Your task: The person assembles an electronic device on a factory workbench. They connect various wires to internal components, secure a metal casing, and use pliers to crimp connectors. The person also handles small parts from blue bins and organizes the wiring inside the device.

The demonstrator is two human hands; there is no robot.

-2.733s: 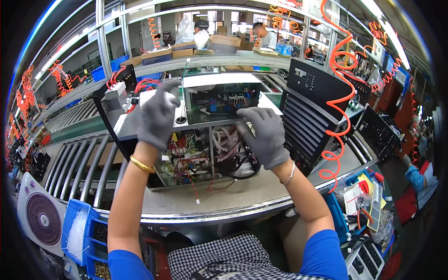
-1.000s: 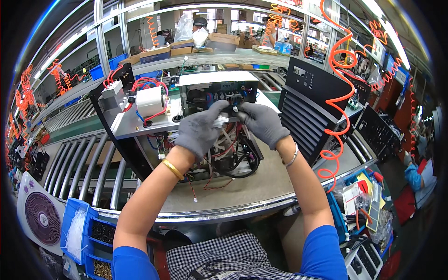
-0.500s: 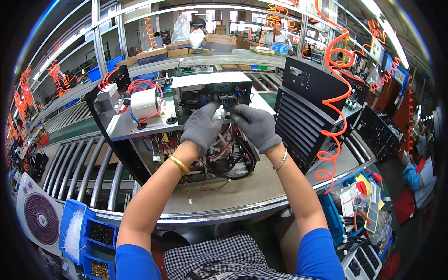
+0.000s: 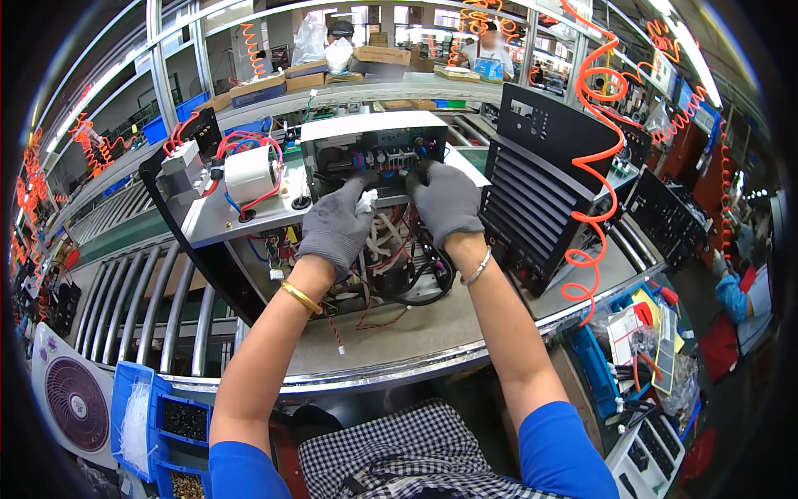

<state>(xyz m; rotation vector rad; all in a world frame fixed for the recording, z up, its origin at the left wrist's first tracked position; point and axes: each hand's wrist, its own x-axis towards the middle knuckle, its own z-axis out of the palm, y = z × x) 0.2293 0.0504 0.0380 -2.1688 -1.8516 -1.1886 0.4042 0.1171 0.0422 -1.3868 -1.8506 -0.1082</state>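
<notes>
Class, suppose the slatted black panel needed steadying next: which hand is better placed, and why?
Probably the right hand: it is nearer the panel. The left hand is farther off and holds a white piece. Whether the right holds anything is unclear.

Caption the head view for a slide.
Gloved left hand and right hand at an opened electronics chassis, black louvred panel alongside.

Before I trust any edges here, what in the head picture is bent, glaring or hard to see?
In the head view, fisheye bows the bench edge; there too, the upper-right ceiling light glares white; same view, fingertips of the right hand blend into the dark interior of the white-topped box.
</notes>
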